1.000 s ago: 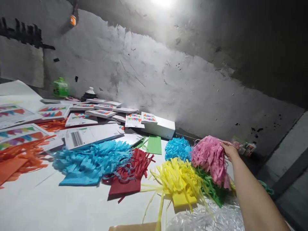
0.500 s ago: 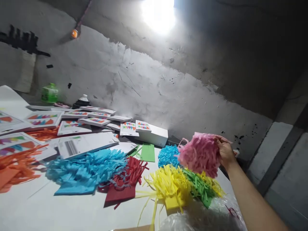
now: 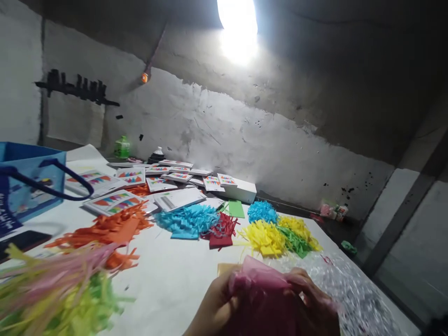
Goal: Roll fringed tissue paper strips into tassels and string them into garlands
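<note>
Low in the middle of the head view, both hands grip the pink fringed tissue paper [image 3: 264, 280]. My left hand [image 3: 221, 301] has its fingers closed on the left edge of the sheet. On the opposite edge, my right hand [image 3: 311, 298] pinches it, its lower part in shadow. The hanging end of the paper is dark and hard to make out. Beyond the hands lie bundles of yellow fringe [image 3: 264, 238], green fringe [image 3: 296, 242], red fringe [image 3: 224, 228] and blue fringe [image 3: 189, 219], with another blue fringe bundle [image 3: 262, 212] further back.
Crumpled clear plastic [image 3: 353, 289] covers the table's right side. Orange fringe [image 3: 115, 231] and a mixed pink, yellow and green bundle [image 3: 59, 289] lie left. A blue bag [image 3: 35, 182] stands beside a phone [image 3: 24, 242]. Printed flat packs [image 3: 115, 200] and a white box [image 3: 241, 190] sit towards the wall.
The pink paper has come from the table's back right to close in front of me. My left hand has come into view and grips it too. The view has shifted, showing more of the left side.
</note>
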Demonstrator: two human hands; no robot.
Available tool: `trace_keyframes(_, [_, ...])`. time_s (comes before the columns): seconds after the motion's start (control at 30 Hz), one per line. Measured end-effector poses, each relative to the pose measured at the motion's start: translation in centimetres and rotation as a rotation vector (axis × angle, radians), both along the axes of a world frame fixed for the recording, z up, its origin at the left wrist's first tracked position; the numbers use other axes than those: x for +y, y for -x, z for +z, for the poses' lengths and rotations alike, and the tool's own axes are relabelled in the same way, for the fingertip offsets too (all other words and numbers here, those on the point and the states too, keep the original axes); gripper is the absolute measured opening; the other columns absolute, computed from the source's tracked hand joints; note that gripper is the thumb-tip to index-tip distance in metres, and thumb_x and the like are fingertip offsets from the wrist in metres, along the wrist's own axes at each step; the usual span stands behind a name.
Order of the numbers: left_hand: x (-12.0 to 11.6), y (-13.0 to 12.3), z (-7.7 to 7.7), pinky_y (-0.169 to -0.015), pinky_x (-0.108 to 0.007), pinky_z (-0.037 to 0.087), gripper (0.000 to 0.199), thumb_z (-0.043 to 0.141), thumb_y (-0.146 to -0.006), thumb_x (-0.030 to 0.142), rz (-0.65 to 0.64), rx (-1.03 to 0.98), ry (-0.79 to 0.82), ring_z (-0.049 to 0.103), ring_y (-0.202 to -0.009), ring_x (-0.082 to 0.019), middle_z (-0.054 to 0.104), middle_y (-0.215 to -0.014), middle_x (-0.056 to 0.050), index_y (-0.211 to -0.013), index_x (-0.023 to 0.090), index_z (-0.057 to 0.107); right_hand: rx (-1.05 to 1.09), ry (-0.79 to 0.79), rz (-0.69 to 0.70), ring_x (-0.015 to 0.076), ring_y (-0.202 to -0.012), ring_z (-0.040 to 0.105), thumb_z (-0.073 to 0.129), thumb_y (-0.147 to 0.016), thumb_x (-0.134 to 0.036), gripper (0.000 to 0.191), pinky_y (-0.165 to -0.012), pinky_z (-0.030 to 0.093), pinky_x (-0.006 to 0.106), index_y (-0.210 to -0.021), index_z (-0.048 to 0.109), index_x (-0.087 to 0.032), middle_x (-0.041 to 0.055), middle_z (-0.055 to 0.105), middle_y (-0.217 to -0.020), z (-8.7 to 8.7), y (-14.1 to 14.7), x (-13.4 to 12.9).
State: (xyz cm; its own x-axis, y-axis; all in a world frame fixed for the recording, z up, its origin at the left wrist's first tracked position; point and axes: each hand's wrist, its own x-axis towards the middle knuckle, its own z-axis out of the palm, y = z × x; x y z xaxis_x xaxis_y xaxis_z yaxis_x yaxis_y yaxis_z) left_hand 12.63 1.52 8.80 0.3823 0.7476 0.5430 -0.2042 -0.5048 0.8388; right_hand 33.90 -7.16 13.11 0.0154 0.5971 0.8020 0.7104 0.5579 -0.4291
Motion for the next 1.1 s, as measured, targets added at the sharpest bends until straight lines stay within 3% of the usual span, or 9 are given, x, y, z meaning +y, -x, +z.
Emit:
trace_keyframes(0.07, [-1.3, 0.1, -0.1, -0.059, -0.025, 0.049, 0.05, 0.049, -0.094, 0.063, -0.173, -0.034, 0.019, 0.059, -0.067, -0.018, 0.062, -0.073, -0.004, -0.082, 0.016, 0.063, 0.07, 0.13, 0.002, 0.0236, -0.082, 0.073, 0.065, -0.09, -0.048, 0.023, -0.068, 0.061, 0.029, -0.105, 0.073, -0.033, 0.0033, 0.074, -0.09, -2.1, 0.6, -3.3])
trace_keyframes(0.17, [-4.0, 1.5, -0.8, -0.062, -0.025, 0.045, 0.038, 0.055, -0.095, 0.051, -0.201, -0.033, -0.065, 0.056, -0.069, -0.017, 0.061, -0.076, -0.004, -0.081, 0.017, 0.061, 0.142, 0.26, -0.039, 0.0276, -0.099, 0.073, 0.063, -0.086, -0.062, 0.045, -0.082, 0.061, 0.032, -0.118, 0.07, -0.031, 0.0056, 0.075, -0.107, -4.4, 1.6, -8.5])
trace_keyframes(0.33, [-8.0, 4.7, -1.8, -0.074, -0.029, 0.049, 0.021, 0.057, -0.096, 0.037, -0.319, 0.011, -0.217, 0.063, -0.084, -0.022, 0.066, -0.093, -0.009, -0.094, 0.019, 0.068, 0.026, 0.155, -0.216, 0.0211, -0.105, 0.069, 0.062, -0.094, -0.036, 0.02, -0.091, 0.056, 0.03, -0.112, 0.071, -0.037, 0.0017, 0.073, -0.11, -4.3, 5.1, -14.5])
trace_keyframes(0.43, [-10.1, 5.5, -2.3, -0.073, -0.027, 0.05, 0.017, 0.058, -0.095, 0.034, -0.346, -0.02, -0.226, 0.063, -0.084, -0.021, 0.065, -0.094, -0.008, -0.094, 0.02, 0.068, -0.093, 0.29, -0.104, 0.0197, -0.102, 0.065, 0.06, -0.095, -0.027, 0.018, -0.092, 0.052, 0.031, -0.109, 0.07, -0.034, 0.0014, 0.071, -0.102, -3.1, 7.6, -16.0])
trace_keyframes(0.6, [-12.2, 5.8, -3.0, -0.071, -0.026, 0.051, 0.015, 0.057, -0.096, 0.029, -0.346, -0.011, -0.259, 0.064, -0.081, -0.019, 0.066, -0.091, -0.008, -0.092, 0.02, 0.067, -0.066, 0.611, -0.027, 0.024, -0.118, 0.056, 0.067, -0.089, -0.034, 0.03, -0.102, 0.043, 0.036, -0.119, 0.066, -0.028, 0.0055, 0.064, -0.124, -2.0, 9.4, -17.4])
trace_keyframes(0.73, [-13.0, 5.3, -4.4, -0.068, -0.024, 0.05, 0.008, 0.063, -0.092, 0.022, -0.289, 0.044, -0.287, 0.065, -0.076, -0.017, 0.066, -0.086, -0.004, -0.088, 0.021, 0.069, -0.04, 0.688, -0.017, 0.0192, -0.09, 0.063, 0.051, -0.096, -0.035, 0.02, -0.081, 0.044, 0.029, -0.097, 0.067, -0.023, 0.003, 0.07, -0.094, -1.7, 9.8, -18.5])
trace_keyframes(0.83, [-13.7, 4.4, -5.7, -0.069, -0.025, 0.05, 0.006, 0.063, -0.091, 0.021, -0.297, 0.092, -0.295, 0.064, -0.077, -0.018, 0.066, -0.087, -0.004, -0.089, 0.021, 0.069, -0.142, 0.796, -0.092, 0.0148, -0.07, 0.055, 0.059, -0.081, -0.022, 0.006, -0.063, 0.035, 0.025, -0.076, 0.057, -0.02, -0.0012, 0.062, -0.076, -2.3, 10.2, -18.9])
trace_keyframes(0.97, [-15.0, 3.4, -6.2, -0.078, -0.029, 0.053, 0.01, 0.062, -0.092, 0.025, -0.46, 0.162, -0.314, 0.065, -0.085, -0.021, 0.068, -0.095, -0.006, -0.098, 0.023, 0.07, -0.101, 0.831, -0.097, 0.0125, -0.064, 0.05, 0.054, -0.071, -0.012, 0.008, -0.058, 0.029, 0.024, -0.071, 0.054, -0.02, -0.0028, 0.061, -0.072, -3.8, 9.4, -19.6])
trace_keyframes(1.1, [-14.6, 3.2, -5.8, -0.096, -0.036, 0.052, 0.034, 0.064, -0.091, 0.034, -0.512, 0.205, -0.255, 0.063, -0.113, -0.028, 0.066, -0.122, -0.012, -0.125, 0.025, 0.062, 0.166, 0.799, -0.151, 0.0167, -0.074, 0.06, 0.051, -0.079, -0.015, 0.014, -0.066, 0.041, 0.026, -0.076, 0.065, -0.018, -0.0001, 0.068, -0.08, -3.7, 7.0, -25.4])
